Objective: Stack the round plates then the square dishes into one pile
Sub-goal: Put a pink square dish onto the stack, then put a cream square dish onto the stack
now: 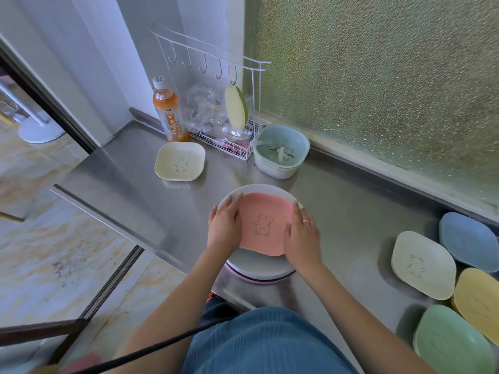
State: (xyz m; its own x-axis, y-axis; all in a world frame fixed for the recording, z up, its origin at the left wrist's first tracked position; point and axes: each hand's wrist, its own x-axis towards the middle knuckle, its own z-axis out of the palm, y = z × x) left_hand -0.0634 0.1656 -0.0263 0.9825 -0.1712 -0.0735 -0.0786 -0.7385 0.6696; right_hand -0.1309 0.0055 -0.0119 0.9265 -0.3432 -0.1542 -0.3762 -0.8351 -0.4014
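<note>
A pink square dish (263,224) with a small bear drawing lies on top of a pile of round plates (259,267) near the counter's front edge. My left hand (224,228) grips the pink dish's left edge and my right hand (302,236) grips its right edge. A cream square dish (180,161) sits alone at the back left. At the right edge lie a pale square dish (422,264), a blue one (469,240), a yellow one (478,299) and a green one (453,341).
A steel counter (351,211) runs along a frosted window. At the back stand an orange drink bottle (168,112), a white wire rack (229,141) with hooks and a hanging sponge, and a pale green strainer bowl (280,153). The counter's left edge drops to a tiled floor.
</note>
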